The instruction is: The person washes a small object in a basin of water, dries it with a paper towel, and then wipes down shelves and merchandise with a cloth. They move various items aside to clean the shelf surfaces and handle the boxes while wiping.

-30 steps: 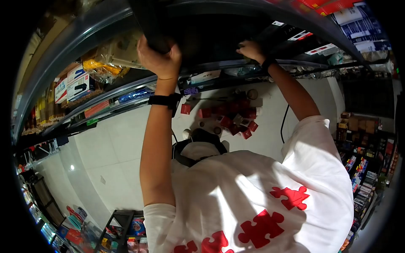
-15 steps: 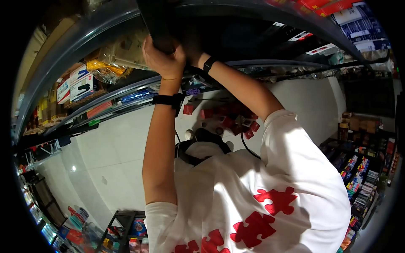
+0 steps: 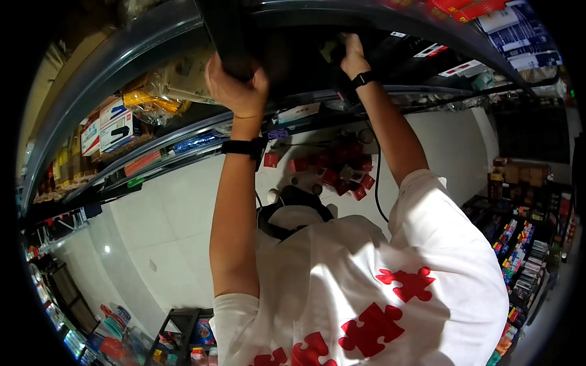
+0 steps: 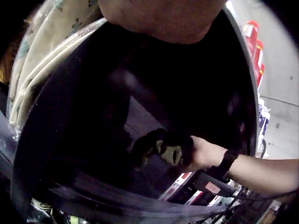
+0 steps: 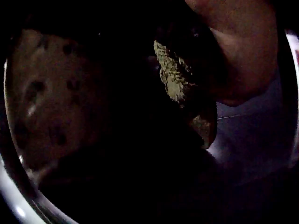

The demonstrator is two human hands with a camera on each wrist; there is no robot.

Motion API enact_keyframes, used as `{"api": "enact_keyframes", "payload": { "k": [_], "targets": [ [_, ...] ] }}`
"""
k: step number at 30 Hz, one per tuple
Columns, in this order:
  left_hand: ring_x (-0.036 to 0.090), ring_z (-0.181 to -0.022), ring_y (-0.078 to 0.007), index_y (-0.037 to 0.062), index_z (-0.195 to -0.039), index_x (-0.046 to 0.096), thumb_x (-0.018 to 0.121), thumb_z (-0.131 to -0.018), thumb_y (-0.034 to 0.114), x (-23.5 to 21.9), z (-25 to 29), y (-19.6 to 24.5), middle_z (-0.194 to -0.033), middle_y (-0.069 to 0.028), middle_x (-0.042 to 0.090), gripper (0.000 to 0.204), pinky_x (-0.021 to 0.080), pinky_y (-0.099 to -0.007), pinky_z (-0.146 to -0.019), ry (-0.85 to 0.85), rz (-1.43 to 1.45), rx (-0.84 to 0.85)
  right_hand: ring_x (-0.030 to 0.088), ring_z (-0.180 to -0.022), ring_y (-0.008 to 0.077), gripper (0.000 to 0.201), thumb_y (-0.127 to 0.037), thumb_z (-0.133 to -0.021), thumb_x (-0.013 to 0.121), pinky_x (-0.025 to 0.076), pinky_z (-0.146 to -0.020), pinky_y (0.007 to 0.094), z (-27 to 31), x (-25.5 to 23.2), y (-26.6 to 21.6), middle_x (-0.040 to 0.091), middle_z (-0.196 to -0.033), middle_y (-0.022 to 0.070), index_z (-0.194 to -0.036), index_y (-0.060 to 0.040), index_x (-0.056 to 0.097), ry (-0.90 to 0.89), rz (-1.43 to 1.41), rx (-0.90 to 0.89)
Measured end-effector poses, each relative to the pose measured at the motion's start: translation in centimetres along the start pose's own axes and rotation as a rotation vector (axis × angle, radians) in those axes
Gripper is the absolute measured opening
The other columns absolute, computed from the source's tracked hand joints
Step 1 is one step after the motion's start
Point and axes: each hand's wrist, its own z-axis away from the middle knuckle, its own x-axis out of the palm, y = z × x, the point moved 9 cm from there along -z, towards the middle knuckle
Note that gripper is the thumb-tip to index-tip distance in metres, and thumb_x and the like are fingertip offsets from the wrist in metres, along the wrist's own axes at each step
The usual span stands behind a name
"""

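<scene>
A large round convex mirror (image 3: pixel 110 67) fills the head view and reflects me in a white shirt with red puzzle pieces. My left hand (image 3: pixel 235 85) is raised and grips a dark bar (image 3: pixel 224 36) at the mirror's top. My right hand (image 3: pixel 352 55) is up beside it and holds a dark yellowish cloth (image 3: pixel 332 50) against the dark upper surface. The left wrist view shows the right hand (image 4: pixel 203 154) clutching the cloth (image 4: pixel 166 150) on the dark round face (image 4: pixel 42 107). In the very dark right wrist view, the cloth (image 5: pixel 174 77) sits under my fingers (image 5: pixel 243 51).
Shelves with boxed goods (image 3: pixel 110 128) curve along the left. Red packets (image 3: pixel 342 171) lie on a white tiled floor (image 3: pixel 159 219). Stocked shop racks (image 3: pixel 525 244) stand at the right, and a black cable (image 3: pixel 378 183) hangs by my right arm.
My right hand with the cloth swept left until it was next to my left hand, then moved back right and higher. My left hand kept its grip.
</scene>
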Motion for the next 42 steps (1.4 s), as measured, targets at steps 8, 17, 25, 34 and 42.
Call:
{"api": "enact_keyframes", "payload": {
  "k": [8, 17, 25, 34, 42],
  "targets": [
    [0.060, -0.100, -0.0402, 0.0000, -0.121, 0.051, 0.072, -0.068, 0.014, -0.2, -0.1, 0.3, -0.109, -0.0183, 0.062, 0.059, 0.048, -0.0481, -0.088, -0.001, -0.039, 0.033, 0.029, -0.139, 0.0405, 0.077, -0.046, -0.084, 0.064, 0.031, -0.113, 0.0437, 0.2, 1.7, 1.5, 0.035, -0.150, 0.0237, -0.147, -0.0070, 0.040, -0.038, 1.465, -0.234],
    [0.059, -0.102, -0.0415, -0.0007, -0.121, 0.052, 0.072, -0.069, 0.017, -0.1, 0.1, 0.1, -0.110, -0.0175, 0.062, 0.058, 0.046, -0.0498, -0.094, -0.017, -0.064, 0.012, 0.039, -0.137, 0.0345, 0.080, -0.057, -0.080, 0.067, 0.037, -0.110, 0.0463, 0.7, 8.3, 6.9, 0.047, -0.144, 0.0180, -0.140, -0.0072, 0.051, -0.458, 1.953, -0.590],
    [0.059, -0.103, -0.0421, 0.0001, -0.120, 0.052, 0.071, -0.070, 0.020, -0.2, 0.0, 0.1, -0.112, -0.0170, 0.061, 0.057, 0.045, -0.0506, -0.095, -0.022, -0.034, 0.004, 0.063, -0.100, 0.0304, 0.068, -0.027, -0.067, 0.078, 0.053, -0.076, 0.0361, 10.8, 11.3, 6.6, 0.061, -0.119, 0.0225, -0.123, 0.0065, 0.056, -1.011, 1.528, 0.117],
    [0.055, -0.107, -0.0451, -0.0013, -0.125, 0.048, 0.074, -0.070, 0.025, -0.2, -0.1, 0.2, -0.115, -0.0266, 0.056, 0.067, 0.044, -0.0502, -0.093, -0.070, -0.021, 0.057, 0.063, -0.098, 0.0345, 0.039, -0.026, -0.098, 0.042, 0.047, -0.091, 0.0389, -14.2, -2.4, 2.8, 0.069, -0.102, 0.0187, -0.105, 0.0017, 0.068, -0.022, 0.869, -0.562],
    [0.057, -0.105, -0.0426, -0.0004, -0.123, 0.049, 0.072, -0.068, 0.016, -0.3, -0.7, 0.5, -0.112, -0.0200, 0.060, 0.062, 0.044, -0.0507, -0.094, -0.035, 0.032, 0.071, 0.060, -0.104, 0.0334, 0.036, -0.019, -0.099, 0.039, 0.045, -0.096, 0.0397, -12.5, 2.3, -0.4, 0.066, -0.113, 0.0178, -0.114, 0.0011, 0.065, 0.068, 0.971, -0.550]
  ]
}}
